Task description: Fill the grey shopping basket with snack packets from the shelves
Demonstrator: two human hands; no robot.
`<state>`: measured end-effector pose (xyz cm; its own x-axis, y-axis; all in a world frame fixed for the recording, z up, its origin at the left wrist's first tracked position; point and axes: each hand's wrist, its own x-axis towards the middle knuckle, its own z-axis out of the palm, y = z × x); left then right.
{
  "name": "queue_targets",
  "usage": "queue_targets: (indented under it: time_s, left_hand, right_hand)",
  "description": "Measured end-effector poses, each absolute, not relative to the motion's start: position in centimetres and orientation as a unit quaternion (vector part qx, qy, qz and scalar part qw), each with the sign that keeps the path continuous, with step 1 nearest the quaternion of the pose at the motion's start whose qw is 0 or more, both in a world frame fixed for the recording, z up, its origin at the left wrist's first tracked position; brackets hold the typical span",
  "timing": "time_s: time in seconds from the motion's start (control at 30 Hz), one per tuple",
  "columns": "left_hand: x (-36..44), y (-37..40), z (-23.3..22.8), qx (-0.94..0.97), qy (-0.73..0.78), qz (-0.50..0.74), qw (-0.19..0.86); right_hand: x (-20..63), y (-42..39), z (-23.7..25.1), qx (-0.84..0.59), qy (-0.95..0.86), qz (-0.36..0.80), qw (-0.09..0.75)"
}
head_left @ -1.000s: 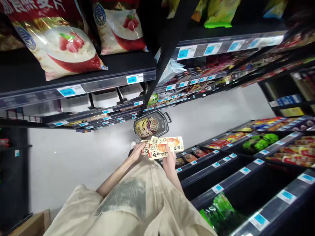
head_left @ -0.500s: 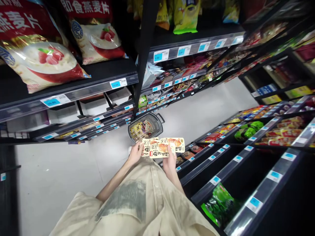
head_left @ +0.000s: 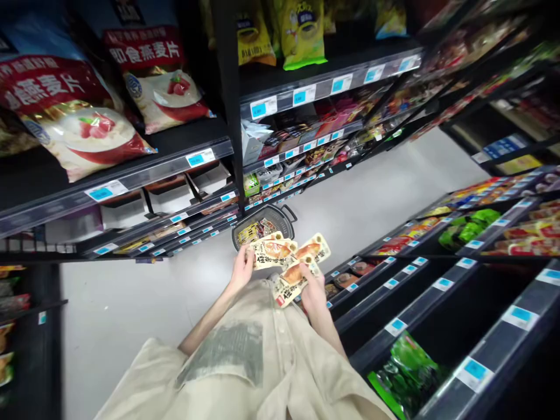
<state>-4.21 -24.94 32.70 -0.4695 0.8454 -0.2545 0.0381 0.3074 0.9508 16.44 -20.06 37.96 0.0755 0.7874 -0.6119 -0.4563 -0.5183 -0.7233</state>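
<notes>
Cream-coloured snack packets with a picture of cooked meat are spread between my two hands, above the shopping basket. My left hand [head_left: 242,268] is closed on snack packets [head_left: 273,249], which fan out to its right. In my right hand [head_left: 313,289] are more snack packets [head_left: 292,279], one tilted down toward my shirt and another pointing up to the right. Below and beyond them, the dark grey shopping basket [head_left: 286,224] stands on the floor by the left shelf. Several packets [head_left: 254,230] lie inside it, partly covered by those I hold.
Large oatmeal bags [head_left: 79,116] fill the upper left shelf, with yellow snack bags [head_left: 301,32] to their right. Along the right runs a low tiered rack [head_left: 420,303] holding green bags [head_left: 406,373]. The pale floor [head_left: 371,186] of the aisle stretches between the shelves.
The packets, overlapped in a row before, are now parted into two fanned groups. My right hand has moved down and right, tilting its packets. The view has shifted slightly.
</notes>
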Motion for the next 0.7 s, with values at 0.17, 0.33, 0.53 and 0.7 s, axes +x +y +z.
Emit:
queue_targets:
  time_s: [0.17,0.33,0.53,0.7]
  left_hand:
    - [-1.9,-23.3,33.1,0.315,0.7,0.543,0.34]
    - [0.3,-21.7,34.3,0.308,0.682,0.598,0.287]
    - [3.2,-21.9,34.9,0.331,0.636,0.614,0.33]
    - [4.0,-22.9,34.7,0.326,0.627,0.602,0.372]
  right_hand:
    - [14.8,-19.8,38.7,-0.551,-0.113,0.67,0.485]
    - [14.7,-19.1,39.3,-0.504,-0.133,0.675,0.521]
    - [14.7,-18.7,39.7,-0.475,-0.176,0.678,0.533]
    - [15.5,-18.5,39.9,-0.462,-0.229,0.676,0.526]
